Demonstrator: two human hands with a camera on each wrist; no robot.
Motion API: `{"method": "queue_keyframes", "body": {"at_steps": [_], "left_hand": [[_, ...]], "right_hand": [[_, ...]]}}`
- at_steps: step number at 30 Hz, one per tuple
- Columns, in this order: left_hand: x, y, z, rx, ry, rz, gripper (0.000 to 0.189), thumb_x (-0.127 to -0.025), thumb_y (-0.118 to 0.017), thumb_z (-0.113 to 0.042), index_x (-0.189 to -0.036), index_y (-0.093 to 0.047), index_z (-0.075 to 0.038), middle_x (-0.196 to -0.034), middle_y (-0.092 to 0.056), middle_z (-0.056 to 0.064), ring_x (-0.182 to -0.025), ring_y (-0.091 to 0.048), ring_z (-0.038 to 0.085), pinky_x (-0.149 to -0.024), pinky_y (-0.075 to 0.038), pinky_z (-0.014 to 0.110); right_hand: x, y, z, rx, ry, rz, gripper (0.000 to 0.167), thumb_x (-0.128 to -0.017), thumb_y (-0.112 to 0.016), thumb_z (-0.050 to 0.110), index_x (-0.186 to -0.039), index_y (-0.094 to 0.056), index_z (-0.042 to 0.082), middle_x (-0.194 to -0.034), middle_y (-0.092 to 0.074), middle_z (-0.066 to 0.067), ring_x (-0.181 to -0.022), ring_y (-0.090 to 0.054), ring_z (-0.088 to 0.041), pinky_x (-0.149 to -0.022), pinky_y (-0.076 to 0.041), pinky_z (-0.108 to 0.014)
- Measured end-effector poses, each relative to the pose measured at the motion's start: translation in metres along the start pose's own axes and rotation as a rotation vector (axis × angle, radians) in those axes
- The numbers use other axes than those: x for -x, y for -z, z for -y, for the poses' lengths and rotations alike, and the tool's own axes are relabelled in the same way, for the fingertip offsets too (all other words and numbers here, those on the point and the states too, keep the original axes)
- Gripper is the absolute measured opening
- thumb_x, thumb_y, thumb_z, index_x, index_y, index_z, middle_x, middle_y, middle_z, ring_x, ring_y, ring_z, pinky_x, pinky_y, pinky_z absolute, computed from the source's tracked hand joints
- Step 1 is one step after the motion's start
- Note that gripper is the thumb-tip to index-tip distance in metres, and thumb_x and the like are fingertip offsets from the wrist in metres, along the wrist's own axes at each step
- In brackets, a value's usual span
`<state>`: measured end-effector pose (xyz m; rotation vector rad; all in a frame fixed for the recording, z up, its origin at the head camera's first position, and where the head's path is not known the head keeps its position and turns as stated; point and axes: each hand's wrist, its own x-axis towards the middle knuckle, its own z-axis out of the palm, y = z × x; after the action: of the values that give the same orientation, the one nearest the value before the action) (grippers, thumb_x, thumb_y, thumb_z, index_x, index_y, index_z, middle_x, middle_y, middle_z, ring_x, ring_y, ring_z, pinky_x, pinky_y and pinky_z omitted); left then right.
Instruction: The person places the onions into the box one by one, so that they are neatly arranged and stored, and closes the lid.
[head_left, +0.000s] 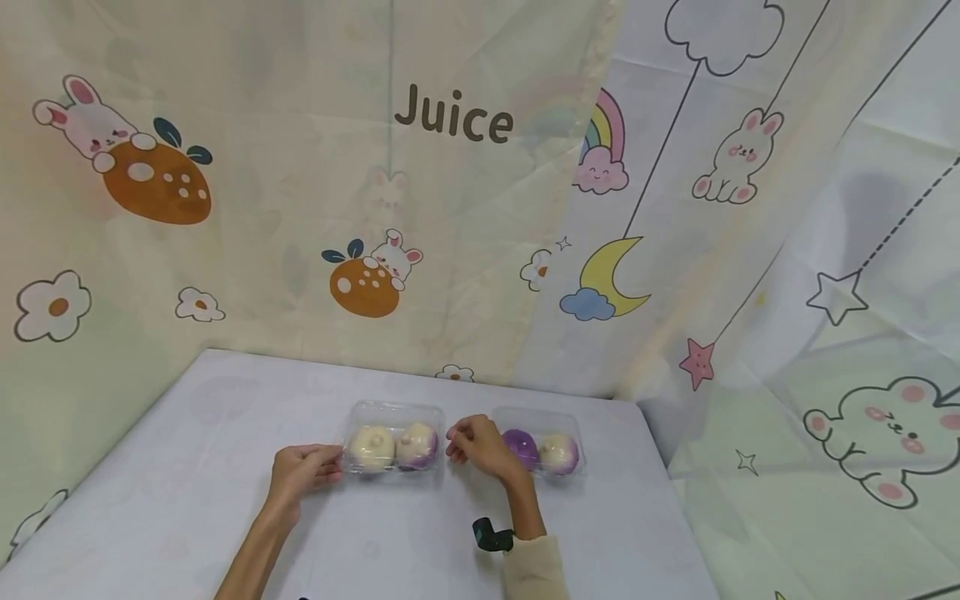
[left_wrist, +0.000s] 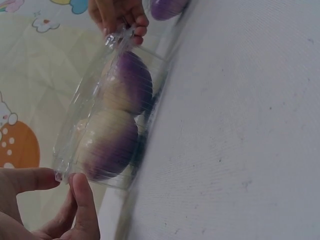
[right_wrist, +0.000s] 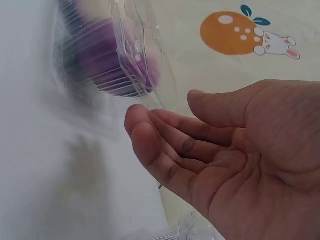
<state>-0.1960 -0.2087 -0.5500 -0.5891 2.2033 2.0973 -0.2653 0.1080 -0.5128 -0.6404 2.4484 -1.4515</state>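
A clear plastic box (head_left: pixel 397 410) stands on the white table, holding two round cream-and-purple items (head_left: pixel 372 448) whose kind I cannot tell. At its left edge my left hand (head_left: pixel 302 475) pinches a corner of the rim between thumb and finger. In the left wrist view, the left hand (left_wrist: pixel 55 215) grips that crinkled corner. Close to the box's other end is my right hand (head_left: pixel 480 444), its fingers loosely bent. The right wrist view shows the right hand (right_wrist: pixel 215 150) with nothing between thumb and fingers, just off the box (right_wrist: pixel 122 55).
Just right of my right hand stands a second clear box (head_left: pixel 576 423) with a purple ball (head_left: pixel 521 448) and a cream-and-purple one (head_left: pixel 559 454). A printed cloth (head_left: pixel 285 167) hangs behind the table (head_left: pixel 390 542). A dark device (head_left: pixel 491 536) sits by the right wrist.
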Motion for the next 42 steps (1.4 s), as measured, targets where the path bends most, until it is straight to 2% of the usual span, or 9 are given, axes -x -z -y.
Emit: {"method": "queue_keyframes", "body": {"at_steps": [9,12,15,20,24,28,31,37,42], "left_hand": [[0.000,0.001,0.002,0.006,-0.001,0.000,0.041,-0.104,-0.070,-0.017,-0.127,-0.068,0.018,-0.085,-0.081,0.002,-0.071,-0.077,0.009,-0.070,-0.067,0.023],[0.001,0.000,0.001,0.019,0.001,-0.004,0.041,-0.104,-0.071,-0.016,-0.126,-0.068,0.018,-0.083,-0.080,0.001,-0.070,-0.076,0.009,-0.069,-0.067,0.023],[0.001,0.000,-0.001,0.036,-0.003,-0.005,0.041,-0.103,-0.072,-0.016,-0.126,-0.068,0.018,-0.083,-0.080,0.001,-0.070,-0.076,0.008,-0.068,-0.067,0.022],[0.003,-0.001,-0.002,0.041,-0.001,-0.015,0.040,-0.104,-0.071,-0.015,-0.126,-0.067,0.018,-0.082,-0.081,0.001,-0.069,-0.076,0.008,-0.068,-0.067,0.022],[0.003,-0.002,0.000,0.041,0.003,-0.023,0.038,-0.104,-0.071,-0.015,-0.124,-0.067,0.018,-0.081,-0.080,0.001,-0.068,-0.076,0.008,-0.067,-0.067,0.022],[0.004,-0.002,0.003,0.005,-0.018,-0.025,0.036,-0.104,-0.073,-0.018,-0.115,-0.071,0.016,-0.077,-0.079,0.001,-0.066,-0.075,0.009,-0.064,-0.066,0.023],[0.005,-0.002,0.005,-0.036,-0.042,-0.013,0.039,-0.106,-0.073,-0.023,-0.110,-0.073,0.016,-0.073,-0.078,0.002,-0.062,-0.074,0.012,-0.060,-0.066,0.025],[0.005,0.000,0.005,-0.032,-0.060,0.034,0.041,-0.109,-0.070,-0.023,-0.112,-0.071,0.018,-0.075,-0.080,0.005,-0.062,-0.077,0.012,-0.062,-0.067,0.027],[0.005,0.007,0.006,0.013,-0.037,0.144,0.035,-0.110,-0.065,-0.014,-0.120,-0.067,0.020,-0.085,-0.082,0.009,-0.072,-0.079,0.013,-0.071,-0.069,0.027]], "right_hand": [[0.010,-0.009,0.002,-0.053,-0.048,0.102,0.027,-0.110,-0.054,0.001,-0.110,-0.068,-0.023,-0.089,-0.075,-0.040,-0.080,-0.074,-0.058,-0.072,-0.070,-0.055],[0.012,-0.009,0.002,-0.064,-0.044,0.128,0.028,-0.111,-0.054,0.002,-0.111,-0.068,-0.022,-0.090,-0.075,-0.040,-0.080,-0.075,-0.057,-0.071,-0.070,-0.052],[0.011,-0.009,0.001,-0.056,-0.041,0.133,0.029,-0.111,-0.054,0.003,-0.110,-0.069,-0.022,-0.089,-0.076,-0.038,-0.077,-0.076,-0.055,-0.066,-0.070,-0.044],[0.013,-0.009,0.000,-0.063,-0.055,0.159,0.032,-0.112,-0.055,0.005,-0.104,-0.072,-0.020,-0.088,-0.077,-0.037,-0.077,-0.075,-0.056,-0.061,-0.067,-0.043],[0.017,-0.011,-0.004,-0.096,-0.075,0.197,0.034,-0.113,-0.055,0.008,-0.101,-0.074,-0.017,-0.089,-0.078,-0.035,-0.073,-0.075,-0.047,-0.062,-0.065,-0.039],[0.020,-0.013,-0.007,-0.136,-0.097,0.205,0.034,-0.114,-0.055,0.010,-0.099,-0.074,-0.015,-0.088,-0.077,-0.035,-0.066,-0.073,-0.026,-0.061,-0.061,-0.030],[0.022,-0.014,-0.008,-0.162,-0.104,0.201,0.035,-0.114,-0.054,0.009,-0.098,-0.073,-0.015,-0.088,-0.076,-0.037,-0.064,-0.068,-0.016,-0.059,-0.056,-0.025],[0.024,-0.016,-0.010,-0.185,-0.086,0.191,0.036,-0.115,-0.052,0.008,-0.098,-0.071,-0.018,-0.089,-0.073,-0.040,-0.063,-0.064,-0.013,-0.057,-0.054,-0.023],[0.026,-0.019,-0.014,-0.186,-0.085,0.173,0.038,-0.115,-0.051,0.009,-0.099,-0.071,-0.019,-0.089,-0.073,-0.041,-0.063,-0.064,-0.012,-0.057,-0.051,-0.021]]}}
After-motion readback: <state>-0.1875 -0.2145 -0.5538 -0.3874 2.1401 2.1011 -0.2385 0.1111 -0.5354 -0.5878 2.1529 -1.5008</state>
